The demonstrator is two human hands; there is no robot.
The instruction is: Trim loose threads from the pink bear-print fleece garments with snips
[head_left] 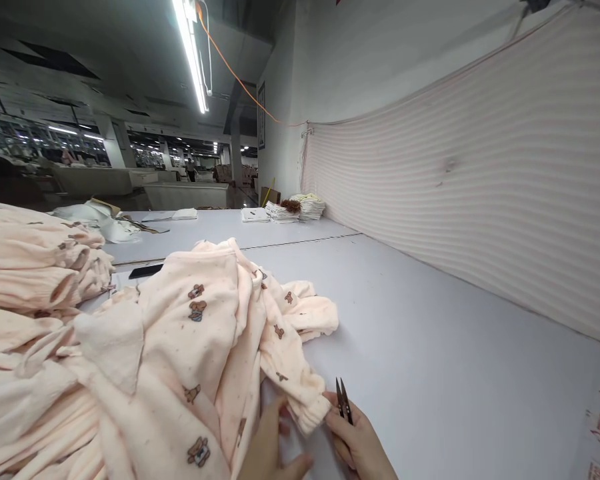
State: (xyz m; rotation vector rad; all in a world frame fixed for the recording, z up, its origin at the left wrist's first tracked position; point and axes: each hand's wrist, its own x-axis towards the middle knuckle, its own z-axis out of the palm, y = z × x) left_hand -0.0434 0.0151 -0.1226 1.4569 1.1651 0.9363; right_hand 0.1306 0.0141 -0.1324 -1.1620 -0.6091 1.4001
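A pale pink fleece garment [195,340] with brown bear prints lies bunched on the table, one sleeve reaching toward me. My right hand [355,440] is closed around small dark thread snips [344,400], whose blades point away from me. Its thumb and forefinger also touch the edge of the sleeve's cuff [313,413]. Just left of that cuff is my left hand [273,447], open, with thumb and fingers apart; some of its fingertips are hidden beside the sleeve.
More pink garments [25,267] are heaped at the left. A black phone-like object [146,271] lies behind the garment. White folded stacks [283,212] stand at the table's far end. Striped cloth [460,173] covers the right wall along the pale table [430,360].
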